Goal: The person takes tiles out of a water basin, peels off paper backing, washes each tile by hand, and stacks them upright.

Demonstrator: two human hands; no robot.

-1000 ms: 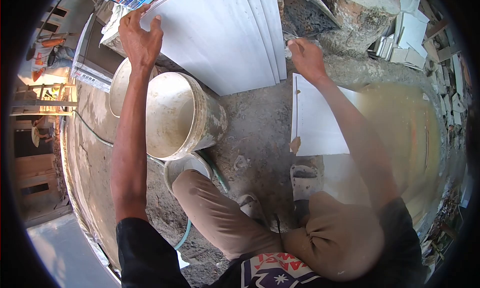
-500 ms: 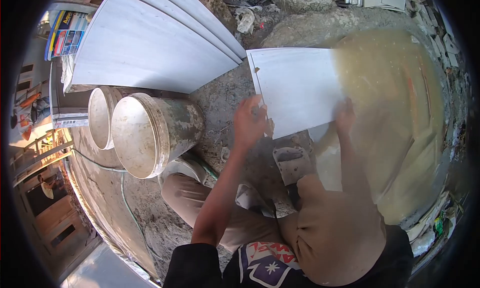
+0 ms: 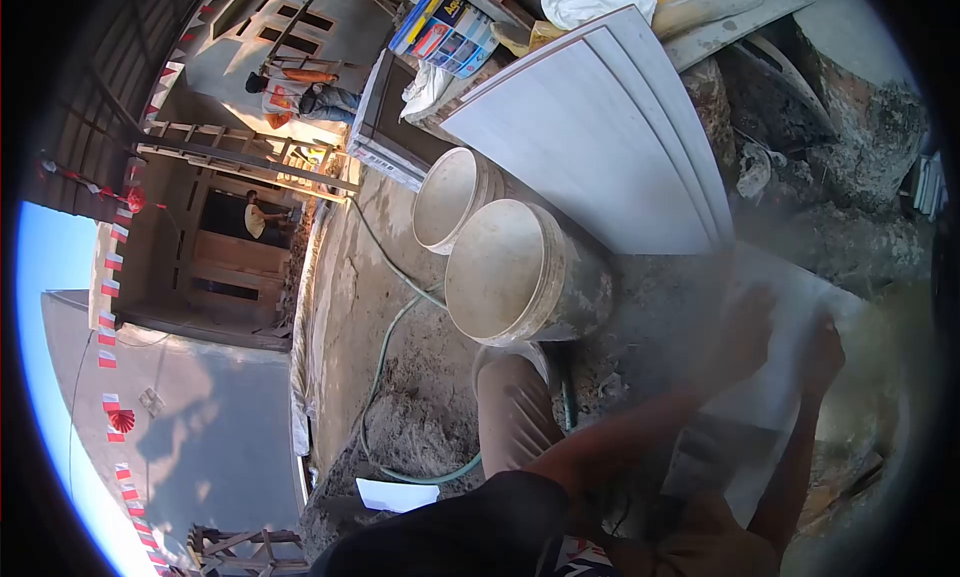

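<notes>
My left hand [image 3: 745, 332] lies over a white tile [image 3: 790, 292] at the right, blurred by haze, and its fingers cannot be made out. Close beside it, at the tile's right part, is my right hand [image 3: 822, 355], also too smeared to show its fingers. Several large white tiles [image 3: 600, 142] lean together in a fanned stack above and left of my hands. Two dirty white buckets, one larger [image 3: 500, 272] and one smaller [image 3: 447, 199], stand left of the stack's lower edge.
A green hose [image 3: 380, 362] runs over the ground to the left. A white scrap [image 3: 397, 495] lies near my sleeve. Beyond a wooden rail [image 3: 250, 162] are two people [image 3: 290, 92], [image 3: 260, 219]. A printed box [image 3: 445, 27] sits behind the tiles, and rough rocks [image 3: 870, 127] at upper right.
The view has swung left, showing more of the buildings and sky. My hands, earlier at the leaning stack, then at the edges of the low tile, are now close together over that tile.
</notes>
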